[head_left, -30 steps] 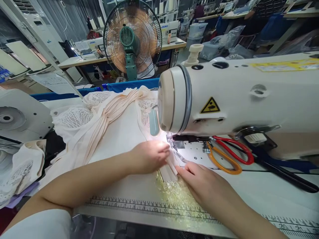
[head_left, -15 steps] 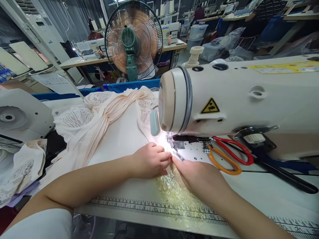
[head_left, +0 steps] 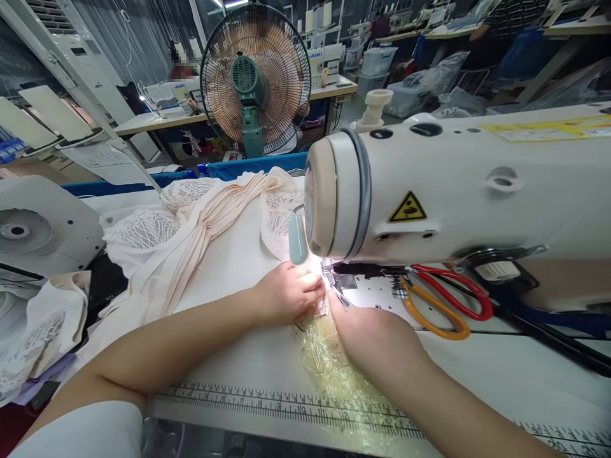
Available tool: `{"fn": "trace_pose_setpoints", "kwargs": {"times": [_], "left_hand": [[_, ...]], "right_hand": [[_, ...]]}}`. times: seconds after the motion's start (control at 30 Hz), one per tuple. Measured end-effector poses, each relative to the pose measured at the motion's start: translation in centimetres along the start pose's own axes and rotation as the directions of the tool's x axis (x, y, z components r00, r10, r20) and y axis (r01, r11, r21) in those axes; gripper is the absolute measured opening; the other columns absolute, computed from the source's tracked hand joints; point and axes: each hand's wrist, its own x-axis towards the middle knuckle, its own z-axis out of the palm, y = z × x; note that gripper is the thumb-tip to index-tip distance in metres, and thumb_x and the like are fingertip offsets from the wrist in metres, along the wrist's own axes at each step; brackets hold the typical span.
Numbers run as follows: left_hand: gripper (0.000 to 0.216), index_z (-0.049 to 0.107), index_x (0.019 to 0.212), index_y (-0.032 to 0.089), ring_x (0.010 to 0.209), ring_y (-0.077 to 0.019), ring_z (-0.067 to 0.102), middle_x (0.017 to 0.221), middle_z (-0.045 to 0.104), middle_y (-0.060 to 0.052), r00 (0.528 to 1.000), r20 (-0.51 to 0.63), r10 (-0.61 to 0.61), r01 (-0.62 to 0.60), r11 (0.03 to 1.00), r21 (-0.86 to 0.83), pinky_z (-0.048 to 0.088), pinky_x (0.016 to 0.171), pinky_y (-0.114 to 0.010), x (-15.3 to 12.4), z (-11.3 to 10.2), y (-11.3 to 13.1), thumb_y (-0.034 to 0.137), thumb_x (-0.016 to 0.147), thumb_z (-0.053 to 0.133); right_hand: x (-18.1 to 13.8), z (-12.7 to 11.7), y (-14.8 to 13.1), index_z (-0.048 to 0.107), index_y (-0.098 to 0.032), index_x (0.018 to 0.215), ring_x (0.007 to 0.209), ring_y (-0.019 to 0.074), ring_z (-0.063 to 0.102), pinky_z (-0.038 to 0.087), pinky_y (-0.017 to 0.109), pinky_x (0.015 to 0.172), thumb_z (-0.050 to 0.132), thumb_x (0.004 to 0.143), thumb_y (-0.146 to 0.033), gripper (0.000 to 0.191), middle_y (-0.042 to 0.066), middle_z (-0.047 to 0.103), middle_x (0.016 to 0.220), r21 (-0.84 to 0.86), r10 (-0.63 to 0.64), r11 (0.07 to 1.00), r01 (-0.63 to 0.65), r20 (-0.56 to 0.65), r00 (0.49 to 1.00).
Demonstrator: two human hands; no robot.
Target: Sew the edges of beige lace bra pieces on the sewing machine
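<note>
Garments (head_left: 205, 222) lie left of the sewing machine (head_left: 449, 184), a fan (head_left: 255, 79) behind both.

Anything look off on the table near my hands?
One thing: the yellowish clear film on the near side of the left hand looks crinkled and uneven, and it runs across part of the printed ruler. Whether it's actually damaged, I can't tell. Nothing else stands out.

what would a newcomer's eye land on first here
Probably the large cream sewing machine head, jutting in from the right, with the person's bare left hand and bare right hand close together below its rounded end. Next, the round green-and-black caged fan at the top, left of centre. Red-and-orange-handled scissors stand out beyond the right hand.
</note>
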Motion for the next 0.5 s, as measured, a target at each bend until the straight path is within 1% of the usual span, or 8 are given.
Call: {"fn": "trace_pose_setpoints", "kwargs": {"times": [0.1,0.23,0.33,0.37,0.43,0.5], "left_hand": [[0.034,0.059,0.106,0.011,0.085,-0.0200,0.057,0.093,0.064,-0.010,1.000,0.001,0.012,-0.012,0.999,0.036,0.042,0.076,-0.036,0.0,0.2,-0.4,0.033,0.091,0.039],[0.035,0.059,0.107,0.010,0.079,-0.0190,0.057,0.093,0.063,-0.009,1.000,-0.008,-0.012,0.013,0.994,0.112,0.040,0.063,-0.032,0.1,0.1,-1.0,0.035,0.091,0.040],[0.032,0.060,0.103,0.014,0.076,-0.0181,0.056,0.090,0.062,-0.008,0.998,0.036,-0.049,0.044,0.991,0.125,0.039,0.063,-0.031,0.3,-0.4,-1.3,0.036,0.091,0.040],[0.030,0.060,0.101,0.015,0.076,-0.0180,0.056,0.090,0.062,-0.007,0.997,0.054,-0.062,0.055,0.991,0.122,0.039,0.065,-0.032,0.4,-0.6,-1.3,0.035,0.091,0.040],[0.026,0.061,0.095,0.017,0.077,-0.0189,0.055,0.088,0.061,-0.006,0.990,0.078,-0.118,0.107,0.985,0.137,0.040,0.070,-0.034,0.2,-0.9,-1.1,0.033,0.091,0.041],[0.022,0.061,0.085,0.018,0.080,-0.0213,0.054,0.083,0.059,-0.007,0.965,0.082,-0.249,0.231,0.955,0.189,0.040,0.072,-0.036,-0.2,-1.3,-0.7,0.032,0.089,0.045]], "right_hand": [[-0.2,0.2,0.1,0.032,-0.009,0.140,0.049,0.0191,0.059,0.019,0.026,0.038,0.054,0.067,0.001,0.077,0.001,0.056,0.050,0.011,0.006,1.000,-0.006,-0.001,1.000],[-0.4,0.7,0.1,0.037,-0.011,0.138,0.052,0.0183,0.061,0.017,0.026,0.039,0.054,0.066,0.001,0.075,0.002,0.061,0.055,0.037,0.006,0.999,-0.005,-0.031,0.999],[-0.7,1.3,0.1,0.040,-0.012,0.136,0.053,0.0165,0.060,0.016,0.026,0.039,0.052,0.066,0.003,0.073,0.001,0.062,0.059,0.021,-0.009,1.000,0.011,-0.072,0.997],[-0.8,1.7,0.1,0.042,-0.013,0.135,0.053,0.0161,0.060,0.017,0.026,0.040,0.051,0.066,0.004,0.072,0.001,0.061,0.060,0.014,-0.018,1.000,0.019,-0.099,0.995],[-1.1,2.6,0.2,0.047,-0.015,0.131,0.055,0.0156,0.059,0.021,0.026,0.041,0.051,0.067,0.004,0.067,0.001,0.060,0.061,0.002,-0.039,0.999,0.040,-0.192,0.981],[-1.3,3.7,0.4,0.051,-0.016,0.128,0.055,0.0149,0.058,0.027,0.025,0.043,0.052,0.068,0.001,0.062,0.000,0.058,0.062,0.002,-0.061,0.998,0.065,-0.304,0.951]]}}
